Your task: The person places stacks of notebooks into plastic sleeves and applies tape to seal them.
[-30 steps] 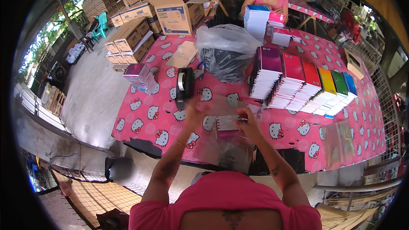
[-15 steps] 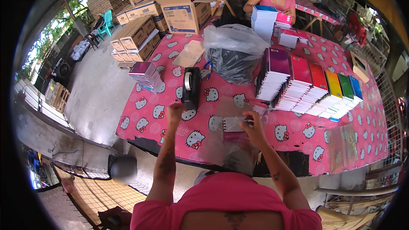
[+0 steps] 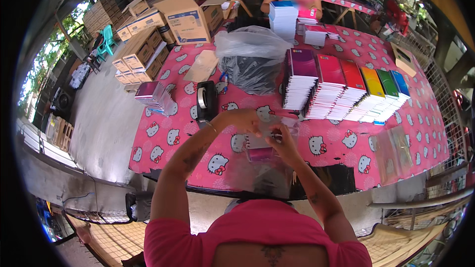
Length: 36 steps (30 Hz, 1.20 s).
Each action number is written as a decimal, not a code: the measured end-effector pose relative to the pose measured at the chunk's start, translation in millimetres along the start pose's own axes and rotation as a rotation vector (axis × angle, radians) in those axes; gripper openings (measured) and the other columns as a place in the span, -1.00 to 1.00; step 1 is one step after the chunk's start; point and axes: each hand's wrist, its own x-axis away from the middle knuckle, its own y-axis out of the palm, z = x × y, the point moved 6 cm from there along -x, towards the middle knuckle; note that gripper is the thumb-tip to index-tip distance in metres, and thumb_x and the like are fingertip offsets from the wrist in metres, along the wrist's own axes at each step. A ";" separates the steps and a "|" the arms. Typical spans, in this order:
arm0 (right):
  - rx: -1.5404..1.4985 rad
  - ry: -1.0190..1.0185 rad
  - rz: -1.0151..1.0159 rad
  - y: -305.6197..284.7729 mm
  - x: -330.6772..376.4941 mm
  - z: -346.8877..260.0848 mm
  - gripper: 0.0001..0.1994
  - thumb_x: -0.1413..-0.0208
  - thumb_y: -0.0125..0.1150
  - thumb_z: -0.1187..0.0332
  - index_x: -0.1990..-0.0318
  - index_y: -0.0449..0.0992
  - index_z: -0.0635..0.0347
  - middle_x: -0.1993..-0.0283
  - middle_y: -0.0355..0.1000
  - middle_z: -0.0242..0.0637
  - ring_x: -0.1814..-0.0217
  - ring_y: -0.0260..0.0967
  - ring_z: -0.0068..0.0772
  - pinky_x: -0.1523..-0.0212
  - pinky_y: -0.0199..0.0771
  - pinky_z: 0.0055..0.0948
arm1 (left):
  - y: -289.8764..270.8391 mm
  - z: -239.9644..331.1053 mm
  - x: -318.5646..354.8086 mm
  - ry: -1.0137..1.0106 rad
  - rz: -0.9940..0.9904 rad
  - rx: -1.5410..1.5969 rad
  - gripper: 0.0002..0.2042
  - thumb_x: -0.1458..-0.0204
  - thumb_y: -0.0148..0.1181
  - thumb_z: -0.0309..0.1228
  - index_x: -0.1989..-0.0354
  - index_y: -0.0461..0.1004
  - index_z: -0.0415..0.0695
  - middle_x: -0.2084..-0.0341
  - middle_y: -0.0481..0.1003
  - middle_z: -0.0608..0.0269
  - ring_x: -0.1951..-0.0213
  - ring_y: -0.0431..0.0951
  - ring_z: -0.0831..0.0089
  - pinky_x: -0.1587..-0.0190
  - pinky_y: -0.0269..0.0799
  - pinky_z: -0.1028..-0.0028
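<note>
My left hand [image 3: 243,120] and my right hand [image 3: 281,138] meet over the near edge of the pink cartoon-print table [image 3: 173,138]. Both grip a small pink notebook [image 3: 260,152] inside a clear plastic sleeve [image 3: 269,133]. The left hand pinches the sleeve's top edge, the right hand holds its right side. A black tape dispenser [image 3: 206,100] stands just left of my left hand. Beyond my hands lies a row of stacked notebooks [image 3: 341,86] in purple, red, orange, green and blue.
A grey plastic bag [image 3: 251,59] of goods sits mid-table. A small wrapped stack [image 3: 151,94] lies at the left edge, clear sleeves [image 3: 393,151] at the right. Cardboard boxes [image 3: 143,44] stand on the floor to the left. Two people sit and stand at the far side.
My left hand has come in from the tape dispenser side to the sleeve. Both hands now hold the notebook closer together.
</note>
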 end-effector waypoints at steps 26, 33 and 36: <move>-1.123 0.234 -0.153 19.9 66.9 23.3 -0.39 -0.20 0.30 0.11 -0.31 0.25 0.15 -0.25 0.36 -0.12 -0.30 0.34 -0.12 -0.34 0.34 0.02 | 139.3 25.3 88.7 -0.080 0.992 0.903 -0.23 0.15 0.54 -0.14 -0.18 0.29 -0.26 -0.05 0.47 -0.02 -0.12 0.48 0.26 -0.18 0.35 0.14; -0.141 0.044 -0.277 -5.0 31.4 14.1 -0.29 -0.01 0.46 0.37 -0.31 0.24 0.19 -0.25 0.28 -0.18 -0.25 0.32 -0.26 -0.20 0.42 -0.32 | 163.1 -8.3 98.0 0.136 1.172 0.698 -0.21 0.05 0.46 -0.27 -0.33 0.19 -0.27 -0.19 0.38 -0.09 -0.21 0.43 0.20 -0.23 0.34 0.29; 0.163 -0.067 -0.260 -8.2 36.3 -2.8 -0.33 0.03 0.46 0.42 -0.27 0.30 0.23 -0.21 0.26 -0.15 -0.27 0.27 -0.29 -0.18 0.41 -0.32 | 116.9 45.9 105.8 0.025 1.137 0.418 -0.37 0.01 0.38 -0.36 -0.26 0.32 -0.24 -0.17 0.41 -0.05 -0.23 0.43 0.16 -0.21 0.37 0.32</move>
